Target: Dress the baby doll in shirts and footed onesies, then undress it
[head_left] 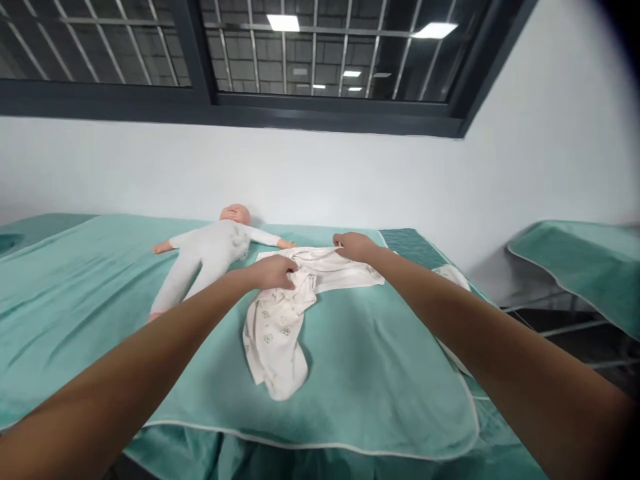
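A cream baby garment [277, 327] with small printed figures lies bunched on the green cover; one part hangs toward me and another stretches right. My left hand [275, 272] pinches its gathered fabric near the middle. At the garment's upper edge, my right hand [356, 247] has its fingers closed on the cloth, with the fingertips partly hidden. To the left, a baby doll [215, 243] in a white suit rests on its back, head toward the wall. One doll hand touches or nearly touches the garment; I cannot tell which.
The green cover [380, 387] with pale piping spreads over the bed. White cloth [453, 275] lies at the right edge, partly behind my right forearm. A white wall [310, 167] and dark-framed window [330, 117] stand behind. Another green-covered surface [585, 260] is at far right.
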`<state>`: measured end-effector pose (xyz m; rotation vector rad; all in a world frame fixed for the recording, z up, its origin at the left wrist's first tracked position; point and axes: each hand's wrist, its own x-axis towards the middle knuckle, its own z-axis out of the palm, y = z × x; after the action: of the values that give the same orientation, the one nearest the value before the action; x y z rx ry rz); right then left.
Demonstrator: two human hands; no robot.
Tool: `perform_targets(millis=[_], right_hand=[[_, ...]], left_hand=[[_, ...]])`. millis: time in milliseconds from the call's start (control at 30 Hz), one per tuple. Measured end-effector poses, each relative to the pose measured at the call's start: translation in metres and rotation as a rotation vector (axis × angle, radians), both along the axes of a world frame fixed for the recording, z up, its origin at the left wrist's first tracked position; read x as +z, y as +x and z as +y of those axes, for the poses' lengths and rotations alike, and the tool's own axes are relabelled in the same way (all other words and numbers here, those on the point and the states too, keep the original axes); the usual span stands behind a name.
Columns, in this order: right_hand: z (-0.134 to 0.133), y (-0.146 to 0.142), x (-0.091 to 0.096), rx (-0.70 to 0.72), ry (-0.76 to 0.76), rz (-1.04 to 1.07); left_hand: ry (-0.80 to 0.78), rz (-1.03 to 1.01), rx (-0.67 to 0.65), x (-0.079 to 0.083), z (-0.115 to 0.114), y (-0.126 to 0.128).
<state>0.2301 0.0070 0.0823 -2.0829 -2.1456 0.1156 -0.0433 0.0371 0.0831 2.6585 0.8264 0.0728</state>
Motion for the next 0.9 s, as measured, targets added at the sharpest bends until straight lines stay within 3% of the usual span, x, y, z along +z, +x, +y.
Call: perform_targets(millis=[100, 233, 367, 433, 600, 700, 800, 900], right_hand=[[-0.032, 0.002, 0.021, 0.062, 0.125, 0.074], [-0.082, 0.01, 0.045, 0.153, 0.281, 0.269], [-0.131, 0.024, 0.06, 0.185, 0.222, 0.351], [-0.154, 0.034, 0.061, 0.106, 0.194, 0.316], [-0.197, 0.056, 0.039, -0.231, 0.076, 0.085], [-0.204, 0.053, 0.014, -0.241, 0.023, 0.087], [-0.196, 0.035, -0.008, -0.147, 0.209, 0.268], [-0.184, 0.01, -0.025, -0.108, 0.328, 0.495]], left_hand=[[0.155, -0.238, 0.008, 0.009, -0.014, 0.046], [0.401, -0.6, 0.057, 0.008, -0.025, 0.099], [0.238, -0.472, -0.186, 0.01, -0.028, 0.132], [0.295, -0.462, -0.202, 0.012, -0.031, 0.144], [0.865, -0.582, -0.232, 0.016, -0.044, 0.16], [1.096, -0.7, -0.274, 0.023, -0.05, 0.162], [1.167, -0.871, -0.193, 0.032, -0.062, 0.161], [1.057, -0.967, -0.055, 0.029, -0.088, 0.158]])
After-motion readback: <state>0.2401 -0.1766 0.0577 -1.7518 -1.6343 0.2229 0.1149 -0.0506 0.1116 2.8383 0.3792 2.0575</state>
